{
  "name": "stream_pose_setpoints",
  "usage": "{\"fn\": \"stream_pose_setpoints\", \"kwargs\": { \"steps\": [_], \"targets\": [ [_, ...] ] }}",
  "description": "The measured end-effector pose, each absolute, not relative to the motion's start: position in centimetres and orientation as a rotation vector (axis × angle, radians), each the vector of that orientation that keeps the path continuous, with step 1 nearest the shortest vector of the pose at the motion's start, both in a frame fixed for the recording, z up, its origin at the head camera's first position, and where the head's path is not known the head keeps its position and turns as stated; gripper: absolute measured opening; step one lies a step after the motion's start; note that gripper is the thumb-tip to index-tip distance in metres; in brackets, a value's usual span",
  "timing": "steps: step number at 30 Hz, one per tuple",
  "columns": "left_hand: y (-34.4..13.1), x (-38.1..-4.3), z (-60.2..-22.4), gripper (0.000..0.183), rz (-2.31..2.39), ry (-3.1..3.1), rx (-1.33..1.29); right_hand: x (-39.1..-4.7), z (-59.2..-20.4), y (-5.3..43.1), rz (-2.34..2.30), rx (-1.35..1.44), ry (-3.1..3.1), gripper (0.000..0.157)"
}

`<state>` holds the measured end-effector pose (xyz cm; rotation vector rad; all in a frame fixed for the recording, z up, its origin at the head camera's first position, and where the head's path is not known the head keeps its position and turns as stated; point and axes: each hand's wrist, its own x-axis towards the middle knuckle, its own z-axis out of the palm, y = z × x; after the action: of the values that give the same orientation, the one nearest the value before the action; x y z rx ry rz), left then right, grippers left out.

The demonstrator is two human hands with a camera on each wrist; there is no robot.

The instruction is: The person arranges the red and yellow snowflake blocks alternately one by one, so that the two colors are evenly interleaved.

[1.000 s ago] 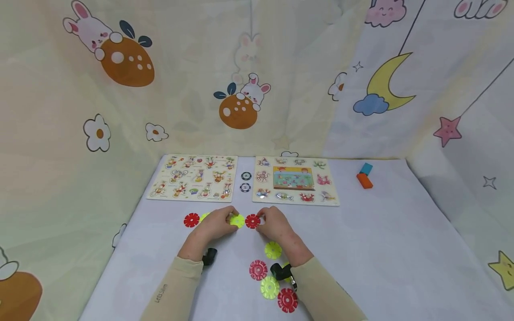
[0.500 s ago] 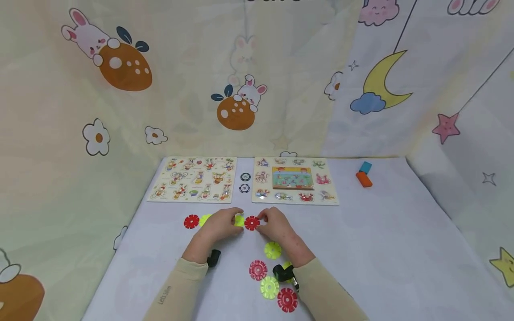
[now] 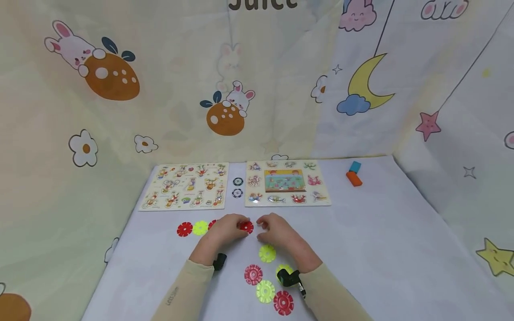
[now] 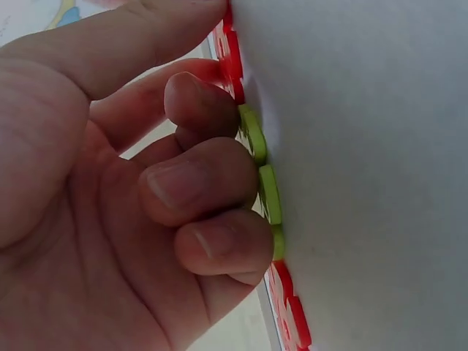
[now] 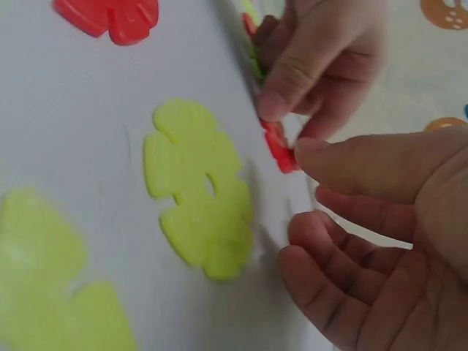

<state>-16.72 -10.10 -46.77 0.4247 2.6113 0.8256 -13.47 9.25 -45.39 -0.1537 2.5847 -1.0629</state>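
Note:
Notched plastic flower discs lie in a row, starting with a red disc and a yellow-green disc. Part of this row is hidden under my left hand. Its thumb and index finger pinch the red flower disc at the row's right end, while its other fingers curl over the discs in the left wrist view. My right hand is just right of that disc, thumb and fingers apart and holding nothing. Below it lies a yellow-green disc, large in the right wrist view.
Nearer the body lie a pinkish-red disc, a yellow-green disc and a red disc. Behind the row are two picture puzzle boards, with two round chips between them. An orange block and blue block stand back right.
The right hand has let go of the red disc and drawn slightly away. The left hand has moved right, from the yellow-green disc to the red one. The head view has shifted.

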Motion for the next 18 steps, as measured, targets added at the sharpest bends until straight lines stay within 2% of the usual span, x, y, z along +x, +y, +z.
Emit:
{"fn": "stream_pose_setpoints", "kwargs": {
  "steps": [7,13,18],
  "targets": [
    [-10.7,-16.7,-47.1,0.045,0.882,2.596,0.422,-10.4,-44.1,11.5,-0.954,-0.212,2.544,0.034],
    [-10.8,-16.9,-47.5,0.045,0.929,2.567,0.41,-8.1,-45.1,12.1,-0.906,-0.194,2.551,0.042],
    [-10.7,-17.0,-47.5,0.042,0.948,2.546,0.404,-7.6,-46.4,11.1,-0.808,-0.136,2.695,0.051]
  ]
}}
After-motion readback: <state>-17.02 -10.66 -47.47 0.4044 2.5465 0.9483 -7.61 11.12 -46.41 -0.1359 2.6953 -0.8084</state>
